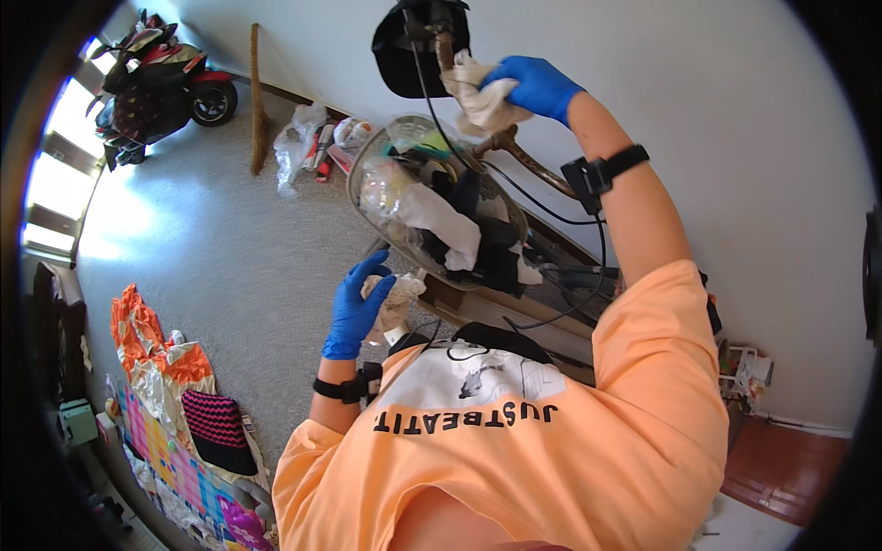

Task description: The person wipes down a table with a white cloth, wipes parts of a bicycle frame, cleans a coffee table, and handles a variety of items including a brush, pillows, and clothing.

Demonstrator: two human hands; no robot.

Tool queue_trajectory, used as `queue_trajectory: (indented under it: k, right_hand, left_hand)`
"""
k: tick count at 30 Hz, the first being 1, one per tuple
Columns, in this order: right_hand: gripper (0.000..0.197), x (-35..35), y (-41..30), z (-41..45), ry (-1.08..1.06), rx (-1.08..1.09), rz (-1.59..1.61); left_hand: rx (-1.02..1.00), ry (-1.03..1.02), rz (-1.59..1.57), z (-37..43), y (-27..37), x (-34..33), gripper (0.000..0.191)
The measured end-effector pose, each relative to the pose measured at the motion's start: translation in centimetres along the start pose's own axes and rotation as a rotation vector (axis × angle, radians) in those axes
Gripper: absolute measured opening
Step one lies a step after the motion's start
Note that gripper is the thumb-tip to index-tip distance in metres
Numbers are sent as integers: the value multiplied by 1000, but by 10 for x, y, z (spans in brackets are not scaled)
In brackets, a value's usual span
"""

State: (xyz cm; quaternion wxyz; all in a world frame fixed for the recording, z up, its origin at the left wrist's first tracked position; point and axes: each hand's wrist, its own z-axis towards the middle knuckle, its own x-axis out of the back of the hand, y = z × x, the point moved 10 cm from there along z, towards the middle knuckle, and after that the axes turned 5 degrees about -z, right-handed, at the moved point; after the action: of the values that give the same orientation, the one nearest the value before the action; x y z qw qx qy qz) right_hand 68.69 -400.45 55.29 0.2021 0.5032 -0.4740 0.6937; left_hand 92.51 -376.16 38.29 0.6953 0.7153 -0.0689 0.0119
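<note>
Blue gloves cover both my hands. My right hand point(541, 86) grips a cream cloth point(482, 100) against the rusty handlebar point(444, 52) of a bicycle, below a black cap point(413, 55) that hangs at the bar's far end. In my left hand point(355, 303), close to my body, is a crumpled, stained light cloth point(393, 303). Between the hands lies the bicycle's basket point(355, 182), filled with clear plastic, a white cloth point(444, 224) and dark items. Black cables loop from the handlebar over and beside the basket.
A white wall point(751, 206) runs along the right. Beyond the basket, plastic bags point(296, 144) and a straw broom point(256, 103) stand by the wall, with a motor scooter point(158, 89) farther off. Clothes and a colourful checked cloth point(172, 448) lie on the floor at lower left.
</note>
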Motion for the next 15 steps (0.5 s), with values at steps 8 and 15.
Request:
queue_trajectory:
  k: [8, 15]
  right_hand:
    - [32, -73, 92, -114, 14, -188, 85]
    - [29, -9, 120, -206, -227, -451, -190]
  left_hand:
    - [31, -261, 316, 13, -10, -61, 47]
    - [-20, -175, 501, 25, -29, -69, 43]
